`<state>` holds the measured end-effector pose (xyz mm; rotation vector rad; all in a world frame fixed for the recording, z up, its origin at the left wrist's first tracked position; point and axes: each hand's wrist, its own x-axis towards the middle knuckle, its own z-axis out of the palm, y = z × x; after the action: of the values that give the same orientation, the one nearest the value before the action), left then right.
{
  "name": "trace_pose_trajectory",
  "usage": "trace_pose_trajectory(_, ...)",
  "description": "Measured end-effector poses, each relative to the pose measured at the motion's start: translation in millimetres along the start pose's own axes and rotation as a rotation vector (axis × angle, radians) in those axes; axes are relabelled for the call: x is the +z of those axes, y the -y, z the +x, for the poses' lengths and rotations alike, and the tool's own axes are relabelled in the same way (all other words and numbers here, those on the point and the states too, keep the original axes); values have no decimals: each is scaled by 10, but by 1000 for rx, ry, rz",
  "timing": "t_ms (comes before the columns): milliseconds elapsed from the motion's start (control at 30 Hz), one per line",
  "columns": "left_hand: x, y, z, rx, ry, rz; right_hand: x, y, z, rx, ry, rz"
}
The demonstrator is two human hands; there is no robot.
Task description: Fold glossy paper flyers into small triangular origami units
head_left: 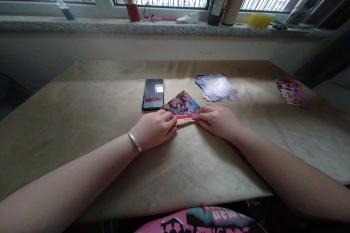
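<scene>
A printed sheet of paper (183, 103) lies on the table with one corner pointing away from me and its near edge folded up into a reddish strip. My left hand (157, 125), a silver bangle at its wrist, has its fingers closed on the left end of that fold. At the fold's right end, the fingertips of my right hand (216, 119) pinch the paper. Both hands cover the paper's side corners. Just beyond my left hand a dark phone (153, 103) lies flat, its screen partly blurred out.
A fanned stack of printed square sheets (217, 86) lies beyond my right hand. Colourful folded papers (292, 93) rest near the table's right side. Along the windowsill (104, 27) stand a red container (133, 10), a dark jar (218, 5) and a yellow object (260, 20).
</scene>
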<state>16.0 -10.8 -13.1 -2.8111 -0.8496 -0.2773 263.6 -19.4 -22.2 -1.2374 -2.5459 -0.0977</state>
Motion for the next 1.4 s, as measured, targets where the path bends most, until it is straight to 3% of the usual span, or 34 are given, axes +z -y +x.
trace_pose_trajectory(1400,64,-36,63,-3,-18,-17,-27,-5,14,-43,20,-25)
